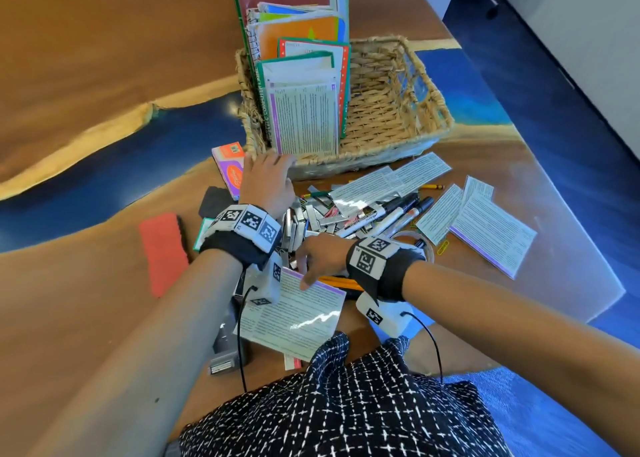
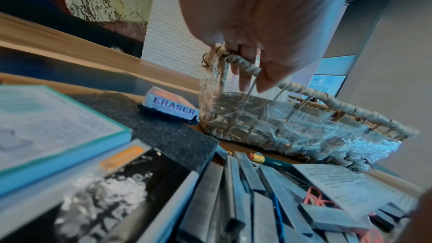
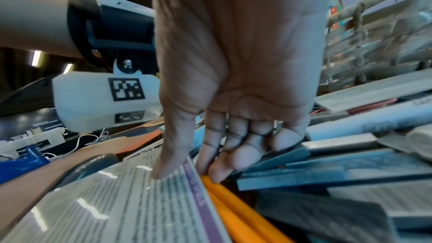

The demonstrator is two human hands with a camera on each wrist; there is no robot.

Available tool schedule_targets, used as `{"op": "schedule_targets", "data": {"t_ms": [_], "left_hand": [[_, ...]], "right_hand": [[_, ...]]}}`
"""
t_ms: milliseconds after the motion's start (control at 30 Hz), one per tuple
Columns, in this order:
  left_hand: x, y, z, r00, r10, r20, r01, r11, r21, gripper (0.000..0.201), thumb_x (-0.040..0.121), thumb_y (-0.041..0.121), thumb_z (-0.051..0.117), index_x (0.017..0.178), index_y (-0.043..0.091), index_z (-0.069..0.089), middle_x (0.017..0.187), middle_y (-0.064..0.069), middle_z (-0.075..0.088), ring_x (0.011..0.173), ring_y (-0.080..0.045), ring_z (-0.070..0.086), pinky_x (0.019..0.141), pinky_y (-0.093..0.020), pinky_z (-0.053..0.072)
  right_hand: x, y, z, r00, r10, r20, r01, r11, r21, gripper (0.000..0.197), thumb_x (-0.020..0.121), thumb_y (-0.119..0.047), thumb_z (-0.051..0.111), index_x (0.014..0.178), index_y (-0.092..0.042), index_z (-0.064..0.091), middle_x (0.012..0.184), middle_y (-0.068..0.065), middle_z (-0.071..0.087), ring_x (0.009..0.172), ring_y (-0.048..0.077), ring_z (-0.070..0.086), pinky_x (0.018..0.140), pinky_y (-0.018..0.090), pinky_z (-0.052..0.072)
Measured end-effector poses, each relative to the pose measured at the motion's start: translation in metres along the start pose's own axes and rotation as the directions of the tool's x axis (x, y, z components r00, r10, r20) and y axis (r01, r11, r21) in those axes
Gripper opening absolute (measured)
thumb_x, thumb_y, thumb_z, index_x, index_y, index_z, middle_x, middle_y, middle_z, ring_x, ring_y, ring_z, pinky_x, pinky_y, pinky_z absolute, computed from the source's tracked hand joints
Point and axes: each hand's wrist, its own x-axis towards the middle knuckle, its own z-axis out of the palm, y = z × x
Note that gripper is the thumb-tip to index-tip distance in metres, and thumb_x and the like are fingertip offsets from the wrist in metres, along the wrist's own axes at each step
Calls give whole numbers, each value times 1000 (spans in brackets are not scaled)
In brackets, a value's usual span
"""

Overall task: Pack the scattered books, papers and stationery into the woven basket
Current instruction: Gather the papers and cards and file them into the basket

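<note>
- Behind the clutter, far side of the table [image 1: 86,76], I see the woven basket [image 1: 391,110]: books and notebooks [image 1: 304,86] upright in its left half, right half bare weave.
- Left hand [image 1: 268,179] is on the basket's near-left corner; wrist view shows fingers [image 2: 244,73] curled over the wrapped rim, so it grips the basket.
- Right hand [image 1: 320,254] sits on the laminated printed sheet [image 1: 298,314] near me: thumb pressing on top, fingers curled at its purple edge, touching orange pencils [image 3: 236,210]. I read that as a pinch on the sheet.
- Between the hands and the basket: heap of metal strips [image 1: 304,217], markers [image 1: 391,211], more printed cards [image 1: 485,228], tape roll [image 1: 415,240].
- Left of the basket: boxed eraser [image 2: 173,108], touching its corner; black foam pad [image 1: 214,198] and red pad [image 1: 164,252] nearer me.
- Stapler [image 1: 228,346] lies under my left forearm, beside the sheet.
</note>
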Motion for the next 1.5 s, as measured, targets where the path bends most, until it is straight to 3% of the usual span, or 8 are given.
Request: {"op": "schedule_targets", "data": {"t_ms": [267,433,567,733,900,1167,1367,1500], "left_hand": [[3,-4,-5,1000,-1,18,3,997,-78,38,97,14,37,134,13,47,136,-7,50,130,-25,38,114,-40,8],[14,-4,-19,998,-21,57,34,971,-236,34,100,16,34,109,2,63,110,-15,65,103,-32,55,108,-36,22],[23,-9,-24,991,-32,134,69,957,-282,29,98,16,40,106,3,65,111,-15,64,100,-27,55,79,-27,37],[30,-10,-29,989,5,149,22,984,-176,22,95,10,44,101,5,65,95,-13,62,93,-27,55,82,-29,39],[43,-7,-32,981,56,187,-27,988,-153,22,94,13,45,95,4,65,99,-16,63,95,-30,56,85,-35,43],[76,5,-19,957,31,290,-18,999,-48,27,96,20,41,108,7,61,110,-11,61,102,-29,55,82,-34,43],[100,4,-2,899,-32,436,46,999,-22,23,96,23,41,88,9,57,90,-12,56,80,-25,50,69,-29,39],[108,0,5,883,-63,466,77,997,-10,28,96,23,44,110,6,61,110,-14,61,91,-27,52,73,-30,41]], "right_hand": [[-11,-5,-17,995,-42,88,49,995,-84,14,89,-15,60,77,-18,54,79,-2,50,72,15,46,66,24,37],[-44,20,-75,991,-35,-132,33,999,-15,15,89,-6,59,103,-5,62,98,5,54,90,18,48,79,28,37],[-69,40,-112,950,52,-307,-23,995,100,8,89,-6,59,96,-6,62,83,-1,58,75,11,52,68,22,36],[-75,52,-153,721,175,-671,184,885,428,23,89,-2,57,74,-19,53,75,-2,55,65,0,54,61,14,40],[-32,53,-162,530,303,-792,298,809,508,26,89,-4,56,71,-18,45,79,6,50,74,16,48,65,20,43],[31,56,-142,505,439,-743,167,795,583,11,87,-5,62,83,-11,53,79,6,55,75,21,50,79,35,50],[47,65,-146,528,477,-703,-67,848,525,30,83,-7,68,59,-8,50,68,4,54,57,9,51,51,15,40],[57,68,-151,556,505,-660,-196,851,487,22,85,-12,66,65,-10,57,82,7,60,77,18,57,72,25,49]]}}
